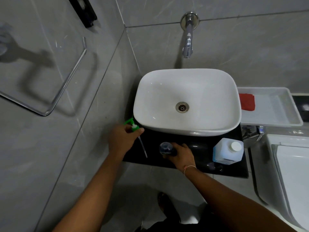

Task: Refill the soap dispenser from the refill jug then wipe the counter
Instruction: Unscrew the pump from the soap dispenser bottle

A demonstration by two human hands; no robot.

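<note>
Black and glossy, the tabletop [150,139] carries everything, a small slab set against grey tiled walls. Near its front edge, about midway along, stands one clear soap bottle [166,148] with its neck open. The right hand [181,155] is wrapped around the bottle's right side, fingers curled closed on it, a thin bracelet at the wrist. Toward the front right corner stands one white refill jug [228,151], its round white cap on, a pale blue tint showing through the lower part; it stands well apart from the bottle, with the right hand between them. At the left edge the left hand [122,139] is closed around one green pump head [132,125], whose clear dip tube [143,146] slants down toward the front edge, its tip just left of the bottle. Whether the tip touches the slab cannot be told.

Behind both hands, one white basin [187,101] fills most of the slab, its front rim overhanging close to the pump head and leaving only a narrow strip of working room. Past the right edge sits one white tray [274,109] holding one red cloth [247,102] at its left end. On the far wall, one chrome tap [188,39] reaches out over the basin.
</note>
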